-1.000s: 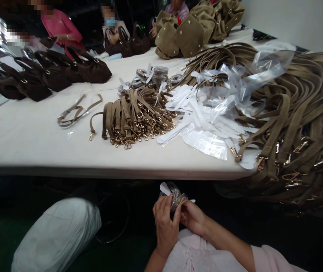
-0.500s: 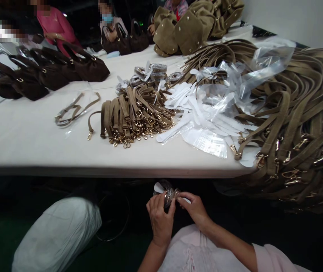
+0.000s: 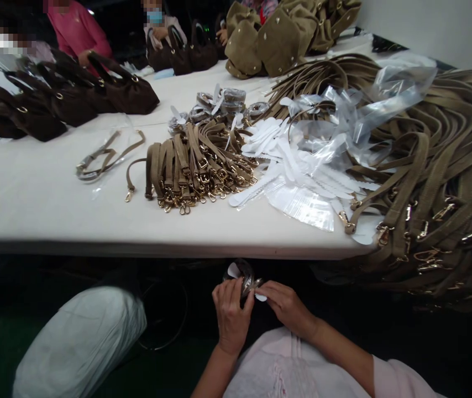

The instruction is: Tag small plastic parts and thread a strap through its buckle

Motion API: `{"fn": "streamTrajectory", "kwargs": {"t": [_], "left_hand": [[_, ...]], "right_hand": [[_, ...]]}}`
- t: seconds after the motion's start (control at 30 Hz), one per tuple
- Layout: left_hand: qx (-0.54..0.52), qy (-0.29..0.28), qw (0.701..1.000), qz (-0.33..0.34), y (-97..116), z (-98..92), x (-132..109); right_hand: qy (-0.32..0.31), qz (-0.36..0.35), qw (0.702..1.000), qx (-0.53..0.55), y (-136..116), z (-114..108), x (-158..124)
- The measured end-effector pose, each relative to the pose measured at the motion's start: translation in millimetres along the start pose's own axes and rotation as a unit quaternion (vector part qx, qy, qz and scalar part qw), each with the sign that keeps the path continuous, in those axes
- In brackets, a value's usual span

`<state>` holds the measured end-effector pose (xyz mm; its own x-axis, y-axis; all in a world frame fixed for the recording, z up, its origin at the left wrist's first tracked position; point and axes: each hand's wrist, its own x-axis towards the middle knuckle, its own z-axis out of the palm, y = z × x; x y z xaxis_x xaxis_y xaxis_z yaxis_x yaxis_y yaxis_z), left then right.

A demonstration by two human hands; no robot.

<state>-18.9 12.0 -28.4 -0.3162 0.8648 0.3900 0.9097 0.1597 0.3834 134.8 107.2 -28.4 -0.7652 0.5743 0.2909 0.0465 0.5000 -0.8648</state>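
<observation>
Below the table's front edge, my left hand (image 3: 232,312) is closed round a coiled strap (image 3: 247,281) in clear plastic wrap. A white paper strip shows at two places on the coil. My right hand (image 3: 288,307) pinches the coil's right side, with thumb and fingers together at the plastic and the paper end (image 3: 261,297). Much of the coil is hidden behind my fingers. On the table in front lie a bunch of brown straps with gold clasps (image 3: 194,166) and, to its right, a heap of white paper strips (image 3: 298,166).
Long brown straps (image 3: 439,127) pile up at right and hang over the edge. Clear plastic bags (image 3: 402,88) lie on them. Several wrapped coils (image 3: 232,100) sit behind the bunch. Dark brown handbags (image 3: 130,94) line the left. People stand beyond. A pale sack-like bundle (image 3: 82,342) is at lower left.
My right fingers have drawn closer together on the coil's right side, and the white paper end there has shifted slightly left and down. My left hand keeps its hold. The view has shifted slightly.
</observation>
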Motion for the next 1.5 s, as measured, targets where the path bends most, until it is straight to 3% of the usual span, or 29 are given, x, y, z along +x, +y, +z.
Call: {"fn": "streamTrajectory", "kwargs": {"t": [0.17,0.3,0.4,0.57,0.7,0.8,0.97,1.27,1.5], "left_hand": [[0.002,-0.03,0.999,0.032,-4,-3.5,0],[-0.01,-0.038,0.998,0.051,-13,-2.5,0],[-0.041,-0.044,0.997,0.042,-21,0.0,0],[-0.141,-0.069,0.987,-0.021,-20,-4.2,-2],[-0.257,-0.075,0.949,-0.168,-12,-9.1,3],[-0.272,-0.068,0.927,-0.248,-12,-7.8,15],[-0.229,-0.092,0.943,-0.221,-17,-8.1,33],[-0.23,-0.102,0.955,-0.158,-17,-18.5,31],[-0.179,-0.11,0.97,-0.122,-14,-21.4,26]], "right_hand": [[-0.011,-0.15,0.968,-0.201,-3,-11,19],[-0.08,-0.171,0.958,-0.216,-1,-12,35],[-0.079,-0.138,0.976,-0.152,5,-5,39],[0.004,-0.026,1.0,0.011,6,14,37],[0.043,0.044,0.996,0.058,0,21,38],[0.045,0.062,0.996,0.039,-3,22,40],[0.054,0.087,0.994,0.027,-3,25,41],[0.13,0.174,0.964,0.156,-3,33,42],[0.105,0.169,0.96,0.195,-4,25,44]]}}
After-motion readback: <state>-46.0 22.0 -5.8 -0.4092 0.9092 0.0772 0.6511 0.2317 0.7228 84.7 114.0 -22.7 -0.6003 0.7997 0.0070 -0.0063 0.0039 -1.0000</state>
